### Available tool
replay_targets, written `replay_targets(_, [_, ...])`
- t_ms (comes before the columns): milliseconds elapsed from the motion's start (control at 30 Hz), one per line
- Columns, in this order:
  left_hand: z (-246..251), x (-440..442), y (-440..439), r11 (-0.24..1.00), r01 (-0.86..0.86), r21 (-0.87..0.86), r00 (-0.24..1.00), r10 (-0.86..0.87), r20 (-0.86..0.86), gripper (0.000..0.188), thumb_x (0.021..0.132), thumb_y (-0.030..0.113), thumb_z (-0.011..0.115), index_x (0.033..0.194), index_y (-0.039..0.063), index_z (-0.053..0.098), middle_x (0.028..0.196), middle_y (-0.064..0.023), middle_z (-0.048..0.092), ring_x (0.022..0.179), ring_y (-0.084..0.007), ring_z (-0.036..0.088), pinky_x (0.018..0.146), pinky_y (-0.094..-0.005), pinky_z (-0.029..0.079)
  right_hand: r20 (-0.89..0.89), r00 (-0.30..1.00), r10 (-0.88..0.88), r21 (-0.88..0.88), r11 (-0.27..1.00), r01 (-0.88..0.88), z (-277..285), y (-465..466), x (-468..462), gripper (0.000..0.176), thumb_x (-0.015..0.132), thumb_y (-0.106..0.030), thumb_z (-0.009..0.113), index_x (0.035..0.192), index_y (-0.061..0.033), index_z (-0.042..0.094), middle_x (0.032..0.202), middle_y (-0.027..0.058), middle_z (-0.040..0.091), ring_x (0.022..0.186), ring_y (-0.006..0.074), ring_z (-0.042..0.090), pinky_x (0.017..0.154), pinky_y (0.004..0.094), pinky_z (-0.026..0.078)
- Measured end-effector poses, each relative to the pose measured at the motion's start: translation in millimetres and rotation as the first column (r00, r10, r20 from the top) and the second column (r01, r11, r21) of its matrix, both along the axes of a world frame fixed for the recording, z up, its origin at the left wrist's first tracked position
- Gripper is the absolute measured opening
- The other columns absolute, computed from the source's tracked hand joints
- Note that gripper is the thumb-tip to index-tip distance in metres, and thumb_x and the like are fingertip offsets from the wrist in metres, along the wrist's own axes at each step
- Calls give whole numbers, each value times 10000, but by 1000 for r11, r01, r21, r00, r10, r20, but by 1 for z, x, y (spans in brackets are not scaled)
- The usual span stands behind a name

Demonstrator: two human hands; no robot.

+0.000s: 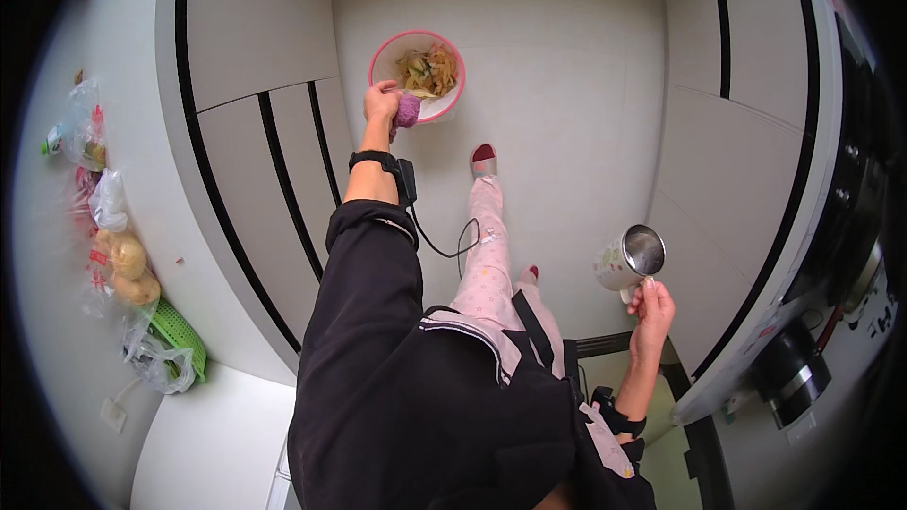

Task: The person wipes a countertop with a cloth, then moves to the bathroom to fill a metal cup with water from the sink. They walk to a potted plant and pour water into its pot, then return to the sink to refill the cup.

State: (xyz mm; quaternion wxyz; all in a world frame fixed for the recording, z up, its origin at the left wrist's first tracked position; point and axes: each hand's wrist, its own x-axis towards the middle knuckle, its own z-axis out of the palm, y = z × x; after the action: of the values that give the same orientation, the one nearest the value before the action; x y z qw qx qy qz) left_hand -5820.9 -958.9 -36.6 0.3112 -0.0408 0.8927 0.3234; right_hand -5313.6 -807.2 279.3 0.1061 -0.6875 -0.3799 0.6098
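Note:
My left hand [382, 103] is stretched forward at the near rim of a waste bin [373, 71] with a pink edge. In its grip is a purple cloth [407, 110], bunched up beside the rim. Peelings and scraps [429, 71] lie inside the bin's clear liner. Out to the right, my right hand [652, 312] grips the handle of a mug [615, 263] with a printed outside and a steel inside. The mug is tilted so that its mouth faces upward towards me; whether any liquid is in it, I cannot tell.
Cabinets [255, 21] line the left side and more cabinets [737, 177] the right. Bagged potatoes [131, 273] and a green plastic basket [173, 333] rest on the left counter. A dark pot [790, 368] sits on the right. A black cable [439, 253] hangs from my left wrist strap.

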Motion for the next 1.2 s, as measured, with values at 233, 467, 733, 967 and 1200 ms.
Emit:
replay_targets(233, [42,5,11,993,44,109,999,-45,3,167,751,14,636,914,4,666,826,-92,656,732,-177,619,656,-297,507,2,994,-113,-1,994,113,-7,-21,34,266,923,-235,546,718,-67,526,647,-16,487,570,52,417,520,198,342])
replay_targets(467, [66,3,0,995,37,96,998,-42,55,132,773,30,621,889,-4,675,789,-79,652,700,-162,605,641,-287,500,-22,980,-198,18,980,199,3,-32,52,269,923,-229,544,712,-65,515,646,-16,483,564,54,417,519,200,339])
replay_targets(733, [141,106,63,902,220,373,927,-312,209,159,852,97,580,916,-35,642,818,-84,639,714,-167,605,650,-298,506,-162,919,-360,153,911,384,32,-67,124,263,911,-220,557,703,-65,517,633,-17,489,552,56,430,506,208,350])
replay_targets(967, [251,317,123,663,370,651,438,-742,507,312,929,333,526,992,32,582,799,-29,607,680,-120,590,581,-255,492,-241,848,-471,274,806,525,43,-150,270,253,901,-241,572,722,-64,543,638,-21,508,546,52,442,491,194,353])
replay_targets(1200, [316,553,138,337,571,749,-43,-899,437,313,928,285,525,1032,-10,535,840,-80,596,710,-164,624,557,-306,547,-251,644,-723,395,530,750,54,-260,399,278,899,-234,580,686,-64,525,602,-18,481,517,48,408,472,200,311])
